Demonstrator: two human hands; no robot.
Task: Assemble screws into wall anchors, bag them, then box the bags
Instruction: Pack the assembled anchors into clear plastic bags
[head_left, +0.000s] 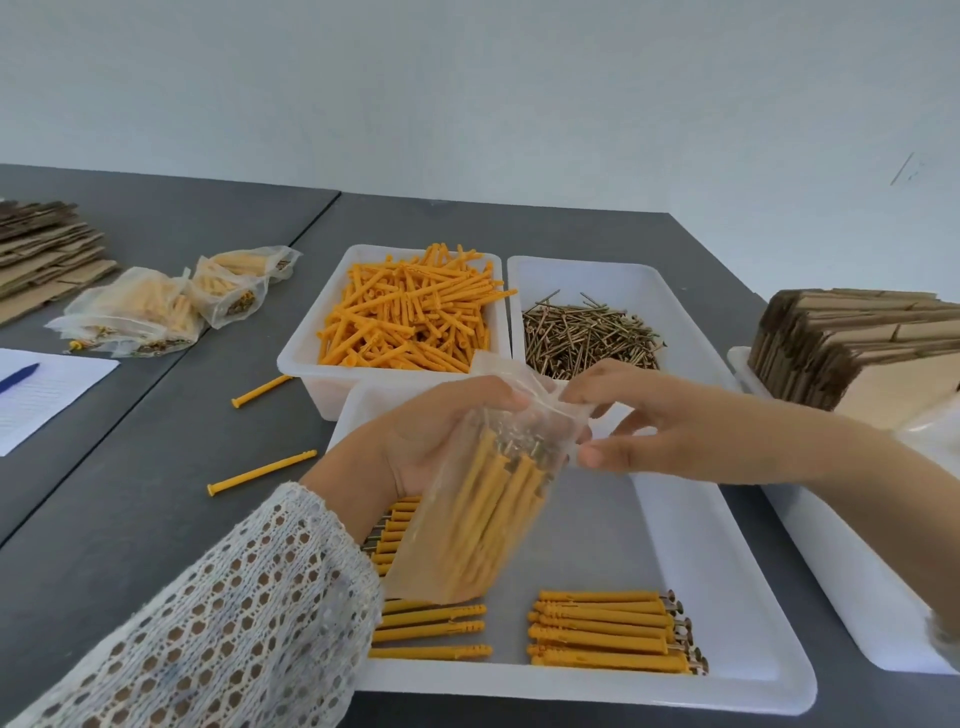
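My left hand (431, 441) has its grip curled round a clear bag (483, 514) of screw-filled orange anchors above the white tray (727, 561), while my right hand (649, 421) pinches the bag's mouth at 2 o'clock.

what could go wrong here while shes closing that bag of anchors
1. The clear bag is tilted in the left hand with its mouth not visibly sealed; the right hand only pinches the top edge, so the assembled anchors could slide out.
2. The screw heads sit bunched at the bag's mouth and might snag or pierce the thin plastic.
3. Spilled pieces would likely scatter the sorted rows in the white tray below.
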